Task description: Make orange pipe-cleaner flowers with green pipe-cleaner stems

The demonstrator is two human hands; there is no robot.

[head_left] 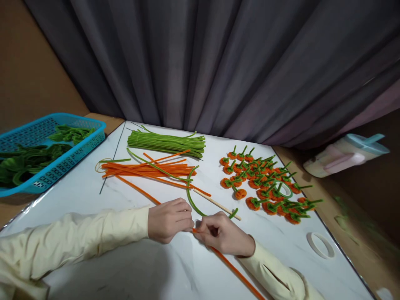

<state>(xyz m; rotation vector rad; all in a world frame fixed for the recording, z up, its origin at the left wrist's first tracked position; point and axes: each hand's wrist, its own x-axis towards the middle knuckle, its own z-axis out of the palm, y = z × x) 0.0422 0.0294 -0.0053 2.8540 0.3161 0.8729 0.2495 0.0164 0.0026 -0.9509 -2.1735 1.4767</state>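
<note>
Both hands meet low over the white tabletop, close together. My left hand (170,220) is closed, its fingertips pinching an orange pipe cleaner (236,273). Just to its right, my right hand (223,234) pinches the same orange strand between thumb and fingers. A short orange bit shows in the gap between the hands, and a long end runs toward the lower right. Behind the hands lies a loose pile of orange pipe cleaners (150,169). A curved green pipe cleaner (191,199) and a thin wooden stick (217,204) lie just beyond my fingers.
A bundle of green pipe cleaners (165,143) lies at the back. Several small orange pumpkins with green stems (262,193) cover the right side, near a white tape roll (321,245). A blue basket (70,173) holds green pieces at left. A lidded cup (343,156) stands right.
</note>
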